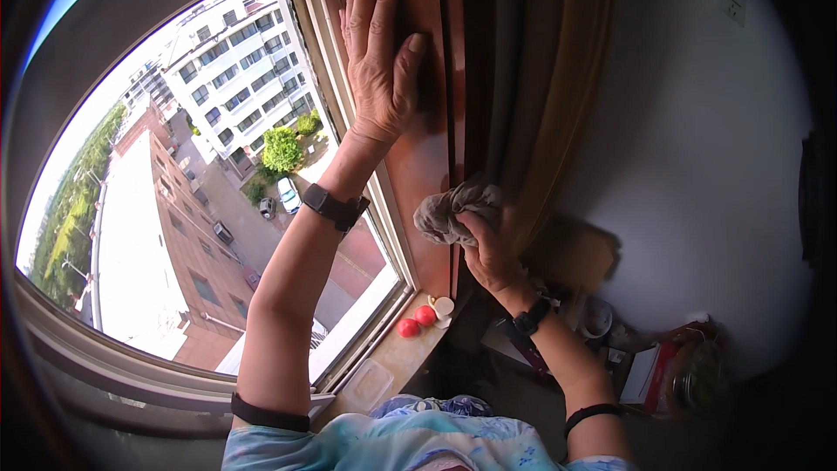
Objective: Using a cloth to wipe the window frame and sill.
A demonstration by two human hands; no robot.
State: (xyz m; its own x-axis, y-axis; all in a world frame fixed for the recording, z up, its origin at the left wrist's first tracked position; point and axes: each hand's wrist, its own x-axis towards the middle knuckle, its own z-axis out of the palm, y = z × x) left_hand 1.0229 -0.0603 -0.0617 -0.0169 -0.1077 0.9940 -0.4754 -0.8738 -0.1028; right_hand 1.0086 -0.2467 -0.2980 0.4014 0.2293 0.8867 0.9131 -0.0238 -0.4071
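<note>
My left hand (380, 55) lies flat on the reddish-brown wooden window casing (418, 163), high up, with its fingers pointing up and the thumb spread to the right. It holds nothing. Lower down and to the right, my right hand (487, 245) grips a crumpled grey cloth (451, 212), which lies against the casing near its right edge. Part of the cloth is hidden by the fingers. The window frame (386, 222) runs down the casing's left side.
On the stone windowsill (399, 360) are two red round objects (416, 321), a small pale round item (444, 306) and a clear plastic container (368, 384). Dark curtains (549, 78) hang right of the casing. Boxes and a jar stand low at the right. Outside the glass, buildings show far below.
</note>
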